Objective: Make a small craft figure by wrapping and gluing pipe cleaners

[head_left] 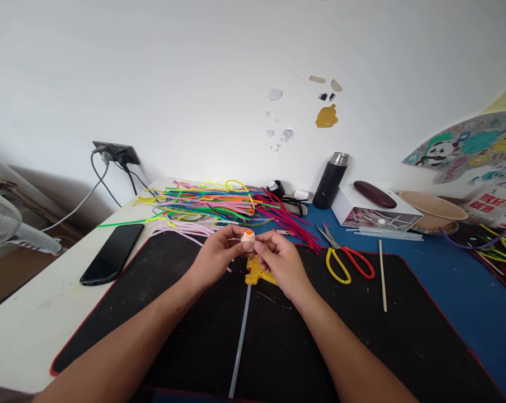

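Hands, left (pixel 217 253) and right (pixel 279 261), pinch a beige, orange-topped coil (pixel 248 237); red lettering on the box (pixel 490 202) is illegible.

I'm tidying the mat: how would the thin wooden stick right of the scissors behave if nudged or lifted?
The wooden stick looks thin and straight, so probably light and stiff, though it might snap if bent. It lies flat on the black mat; if round, it may roll sideways when nudged.
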Motion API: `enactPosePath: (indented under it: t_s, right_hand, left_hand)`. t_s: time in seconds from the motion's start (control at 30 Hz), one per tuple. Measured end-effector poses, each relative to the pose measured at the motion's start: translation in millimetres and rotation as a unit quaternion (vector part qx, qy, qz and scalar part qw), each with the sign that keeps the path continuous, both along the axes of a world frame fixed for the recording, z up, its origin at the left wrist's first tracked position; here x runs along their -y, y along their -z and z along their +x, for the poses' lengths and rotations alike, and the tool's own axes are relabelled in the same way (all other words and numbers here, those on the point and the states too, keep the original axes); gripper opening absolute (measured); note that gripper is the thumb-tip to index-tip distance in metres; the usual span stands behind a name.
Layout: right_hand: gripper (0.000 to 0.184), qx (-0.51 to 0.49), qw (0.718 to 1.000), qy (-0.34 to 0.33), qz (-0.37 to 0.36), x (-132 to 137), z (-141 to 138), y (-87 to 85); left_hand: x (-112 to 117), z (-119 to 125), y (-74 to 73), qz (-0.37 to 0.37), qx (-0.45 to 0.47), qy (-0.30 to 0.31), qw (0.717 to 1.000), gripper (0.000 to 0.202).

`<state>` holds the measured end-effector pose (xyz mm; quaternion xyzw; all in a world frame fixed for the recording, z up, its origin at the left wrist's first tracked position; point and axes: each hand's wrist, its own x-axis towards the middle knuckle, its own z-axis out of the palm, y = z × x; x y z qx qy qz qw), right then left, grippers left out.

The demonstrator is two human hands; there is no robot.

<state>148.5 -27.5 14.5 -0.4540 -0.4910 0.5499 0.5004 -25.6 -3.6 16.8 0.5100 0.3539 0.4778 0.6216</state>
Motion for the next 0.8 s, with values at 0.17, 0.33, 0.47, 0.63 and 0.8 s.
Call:
enactPosePath:
  t_s: [0.17, 0.33, 0.47, 0.63, 0.8]
  right_hand:
    - [0.035, -0.005, 1.000, -0.001, 0.003, 0.0, -0.2, 0.6]
    - [0.034, -0.002, 1.000, 0.004, 0.004, 0.0, -0.3, 1.6]
    - [0.036, -0.002, 1.000, 0.001, 0.003, -1.0, 0.9, 1.0]
    - [0.040, -0.019, 1.000, 0.005, -0.006, -1.3, 2.5, 0.5]
    - [0.045, -0.022, 1.000, 0.018, -0.011, -0.1, 2.4, -2.7]
  left_hand:
    - [0.1, -0.5, 0.1, -0.002, 0.005, 0.002, 1.000, 0.041]
    - [0.3, -1.0, -0.6, -0.016, 0.009, 0.005, 1.000, 0.042]
    - [0.5, 0.5, 0.2, -0.031, 0.019, 0.005, 0.999, 0.043]
    - [1.3, 2.0, 0.0, -0.082, 0.080, 0.017, 0.993, 0.052]
    - [-3.6, -1.9, 0.9, -0.157, 0.143, -0.005, 0.977, 0.039]
